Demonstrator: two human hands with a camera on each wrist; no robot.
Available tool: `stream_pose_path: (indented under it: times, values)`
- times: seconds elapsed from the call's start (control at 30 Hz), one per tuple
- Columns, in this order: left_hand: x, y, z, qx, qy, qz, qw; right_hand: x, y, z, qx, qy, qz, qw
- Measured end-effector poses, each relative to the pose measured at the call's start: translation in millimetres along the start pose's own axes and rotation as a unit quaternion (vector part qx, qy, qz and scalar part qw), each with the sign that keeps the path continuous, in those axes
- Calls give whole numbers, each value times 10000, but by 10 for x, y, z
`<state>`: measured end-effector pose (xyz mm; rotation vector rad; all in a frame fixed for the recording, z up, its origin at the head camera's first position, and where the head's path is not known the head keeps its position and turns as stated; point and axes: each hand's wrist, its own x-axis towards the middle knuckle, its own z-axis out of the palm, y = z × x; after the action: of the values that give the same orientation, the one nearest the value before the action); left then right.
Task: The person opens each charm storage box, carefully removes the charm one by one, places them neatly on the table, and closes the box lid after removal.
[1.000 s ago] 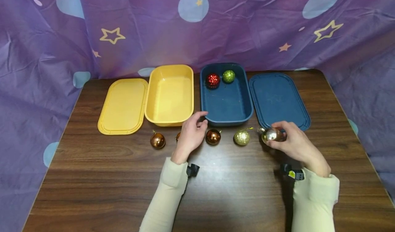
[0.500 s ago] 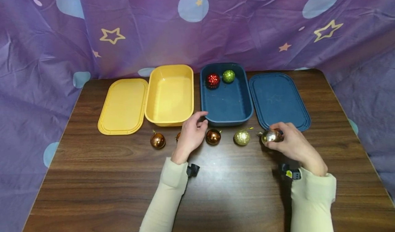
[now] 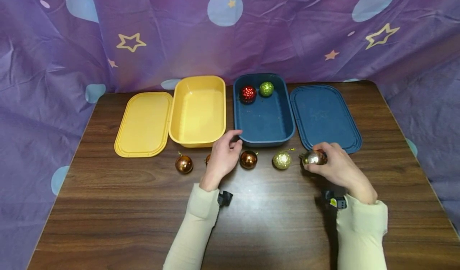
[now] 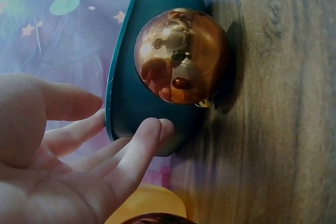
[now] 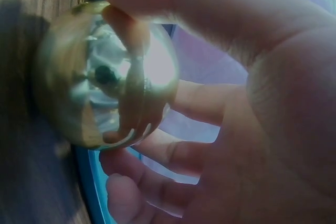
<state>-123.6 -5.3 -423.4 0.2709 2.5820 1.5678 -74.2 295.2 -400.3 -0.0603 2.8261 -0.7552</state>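
My right hand (image 3: 343, 170) grips a shiny pale-gold Christmas bauble (image 3: 314, 157) between thumb and fingers, in front of the blue lid. In the right wrist view the bauble (image 5: 105, 82) is close beside the wooden surface, the thumb over its top. My left hand (image 3: 223, 158) holds nothing; its loosely bent fingers hover by the near left corner of the blue box (image 3: 264, 143). Just right of it lies a copper bauble (image 3: 248, 159), large in the left wrist view. Another copper bauble (image 3: 207, 159) is mostly hidden behind the left hand. A glittery gold bauble (image 3: 282, 160) lies between the hands.
One more copper bauble (image 3: 184, 164) lies at the left. Inside the blue box are a red bauble (image 3: 248, 94) and a green bauble (image 3: 266, 89). A yellow box (image 3: 197, 114), yellow lid (image 3: 143, 124) and blue lid (image 3: 325, 116) line the table's back, before a purple curtain (image 3: 287, 30).
My right hand has shifted slightly left with the pale-gold bauble, nearer to the glittery one. My left hand and the other baubles stay where they were.
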Motion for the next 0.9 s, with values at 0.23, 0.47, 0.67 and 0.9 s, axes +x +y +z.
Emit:
stream_pose_path:
  times: [0.23, 0.47, 0.67, 0.9]
  values:
    - [2, 18, 2, 9, 5, 31, 10000, 16, 5, 13, -26, 96, -34, 9999]
    - [-2, 23, 3, 13, 17, 38, 10000, 19, -1, 20, -8, 55, 4, 10000]
    - [2, 20, 4, 30, 22, 52, 10000, 14, -1, 8, -33, 78, -6, 10000]
    - [-1, 18, 2, 5, 38, 63, 10000, 2, 1, -7, 12, 98, -41, 9999]
